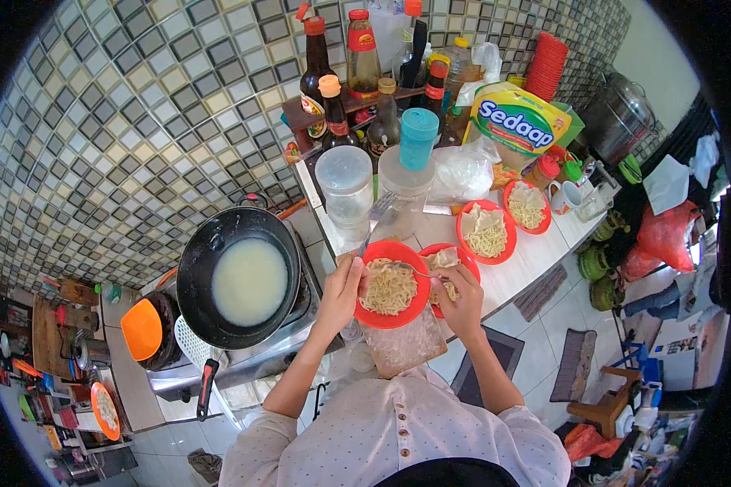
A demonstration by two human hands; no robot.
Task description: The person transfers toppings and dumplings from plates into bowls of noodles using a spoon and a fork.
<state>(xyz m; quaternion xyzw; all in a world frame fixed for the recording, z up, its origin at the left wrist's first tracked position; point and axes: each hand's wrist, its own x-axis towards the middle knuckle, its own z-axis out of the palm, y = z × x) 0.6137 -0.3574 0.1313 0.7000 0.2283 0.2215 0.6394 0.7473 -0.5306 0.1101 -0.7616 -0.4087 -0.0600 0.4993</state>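
A red bowl of noodles [390,295] lies in front of me on the counter's near edge, over a wooden board [405,344]. My left hand [344,286] is at the bowl's left rim, closed on a fork [374,222] whose tines point up and away. In my right hand [461,295] is a metal utensil [411,268], probably a spoon or fork, reaching over the noodles. Under and behind that hand, partly hidden, sits a second red bowl [472,268] with noodles and a pale wrapper-like piece. Two more red bowls [486,234] [527,208] with noodles and similar pale pieces stand further right.
A black wok [189,268] with cloudy liquid sits on the stove at left, beside a perforated ladle [192,344] and an orange container [141,329]. Behind the bowls stand plastic tubs [344,182], sauce bottles [362,55], a yellow packet [515,122] and a white mug [565,198].
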